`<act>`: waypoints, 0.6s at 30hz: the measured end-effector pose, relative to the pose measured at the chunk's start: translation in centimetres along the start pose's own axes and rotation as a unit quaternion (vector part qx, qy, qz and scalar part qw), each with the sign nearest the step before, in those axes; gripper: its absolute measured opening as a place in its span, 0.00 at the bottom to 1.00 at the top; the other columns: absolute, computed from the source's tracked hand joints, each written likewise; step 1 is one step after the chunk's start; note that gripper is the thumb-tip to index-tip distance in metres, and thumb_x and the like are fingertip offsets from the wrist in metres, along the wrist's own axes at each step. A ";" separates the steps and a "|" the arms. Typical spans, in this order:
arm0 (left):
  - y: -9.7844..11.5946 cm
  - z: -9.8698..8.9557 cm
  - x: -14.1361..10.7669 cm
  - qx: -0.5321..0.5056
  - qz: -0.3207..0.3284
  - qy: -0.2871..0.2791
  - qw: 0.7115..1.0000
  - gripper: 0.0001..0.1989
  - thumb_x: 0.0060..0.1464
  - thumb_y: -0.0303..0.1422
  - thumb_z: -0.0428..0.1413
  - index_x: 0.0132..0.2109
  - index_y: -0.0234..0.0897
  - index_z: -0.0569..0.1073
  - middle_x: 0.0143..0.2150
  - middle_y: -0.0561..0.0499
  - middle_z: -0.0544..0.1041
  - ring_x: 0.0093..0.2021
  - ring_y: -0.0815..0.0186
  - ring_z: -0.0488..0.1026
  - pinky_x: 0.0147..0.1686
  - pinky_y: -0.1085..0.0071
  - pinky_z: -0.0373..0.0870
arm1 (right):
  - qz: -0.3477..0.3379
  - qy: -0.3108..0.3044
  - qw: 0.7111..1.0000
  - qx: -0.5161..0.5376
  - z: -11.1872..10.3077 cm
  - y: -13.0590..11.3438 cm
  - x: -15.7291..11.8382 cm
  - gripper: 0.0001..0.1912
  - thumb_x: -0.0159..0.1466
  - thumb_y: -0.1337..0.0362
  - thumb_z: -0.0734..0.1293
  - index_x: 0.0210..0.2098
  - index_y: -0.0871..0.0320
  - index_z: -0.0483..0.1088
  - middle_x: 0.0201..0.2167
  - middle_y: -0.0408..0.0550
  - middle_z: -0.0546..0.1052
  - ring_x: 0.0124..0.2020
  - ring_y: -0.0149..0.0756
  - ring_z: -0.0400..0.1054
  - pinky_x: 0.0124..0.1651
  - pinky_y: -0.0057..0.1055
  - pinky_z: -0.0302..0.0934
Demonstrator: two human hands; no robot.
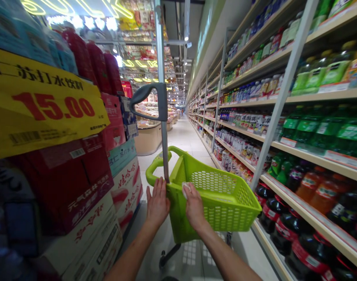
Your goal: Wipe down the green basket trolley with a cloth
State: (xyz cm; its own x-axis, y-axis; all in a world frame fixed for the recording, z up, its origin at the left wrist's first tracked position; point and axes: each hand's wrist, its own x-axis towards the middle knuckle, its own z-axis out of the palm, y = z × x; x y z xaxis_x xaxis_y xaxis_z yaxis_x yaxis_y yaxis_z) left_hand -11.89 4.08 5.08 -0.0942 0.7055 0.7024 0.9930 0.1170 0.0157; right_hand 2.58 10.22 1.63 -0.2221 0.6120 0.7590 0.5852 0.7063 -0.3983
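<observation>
A lime-green shopping cart (225, 210) with perforated basket walls stands in front of me in the aisle. My left hand (158, 205) lies on its near end, below the green push handle (151, 171), with fingers stretched out and nothing seen in them. Over the basket's near rim, my right hand (194, 207) has its fingers closed on a small white cloth (185, 189), most of which they cover. An upright metal pole (161, 54) with a grey loop handle (163, 102) rises just beyond my left hand; its lower end is hidden.
Drink shelves (315, 152) line the right side, close to the basket. At left, stacked drink cartons (93, 183) and a yellow price sign (46, 105) crowd in. The tiled aisle floor (178, 132) runs ahead past rounded display counters (149, 138).
</observation>
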 end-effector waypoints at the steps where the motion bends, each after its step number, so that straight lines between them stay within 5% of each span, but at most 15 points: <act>1: -0.2 -0.2 0.4 0.005 -0.014 -0.005 1.000 0.29 0.47 0.26 0.44 0.59 0.27 0.57 0.62 0.39 0.56 0.63 0.55 0.51 0.60 0.49 0.41 | -0.022 -0.008 1.000 0.014 0.4 -1.5 0.5 0.28 0.54 0.79 0.53 0.52 0.58 0.65 0.55 0.54 0.64 0.58 0.41 0.55 0.57 0.43 0.54; 5: -1.0 -1.1 1.6 0.018 -0.026 -0.044 0.999 0.30 0.45 0.26 0.45 0.58 0.27 0.59 0.63 0.41 0.55 0.63 0.56 0.49 0.60 0.48 0.38 | -0.101 -0.032 0.993 0.054 1.0 -4.7 1.7 0.26 0.57 0.77 0.55 0.53 0.57 0.63 0.57 0.52 0.62 0.60 0.40 0.51 0.58 0.43 0.53; 12: -1.1 -1.6 1.6 0.014 -0.029 -0.072 0.997 0.31 0.45 0.24 0.44 0.59 0.29 0.57 0.63 0.43 0.54 0.64 0.56 0.48 0.60 0.46 0.39 | -0.067 0.014 0.997 0.028 -0.1 -1.4 2.2 0.23 0.60 0.75 0.53 0.51 0.56 0.66 0.51 0.53 0.69 0.53 0.39 0.62 0.52 0.40 0.60; 18: -1.9 -2.1 1.7 0.016 -0.027 -0.069 0.997 0.32 0.45 0.25 0.45 0.60 0.27 0.56 0.63 0.42 0.53 0.64 0.57 0.46 0.61 0.49 0.36 | -0.200 0.150 0.968 -0.009 -4.4 -8.5 13.8 0.19 0.63 0.73 0.54 0.52 0.59 0.64 0.57 0.52 0.62 0.62 0.37 0.47 0.61 0.41 0.47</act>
State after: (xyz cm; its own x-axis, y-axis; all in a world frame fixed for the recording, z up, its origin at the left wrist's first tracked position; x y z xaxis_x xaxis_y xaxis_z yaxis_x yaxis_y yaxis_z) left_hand -13.79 3.57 7.70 -0.1591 0.7864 0.5968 0.9836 0.1781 0.0276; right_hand -2.09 11.10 17.78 -0.1982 0.1576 0.9674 0.5130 0.8577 -0.0346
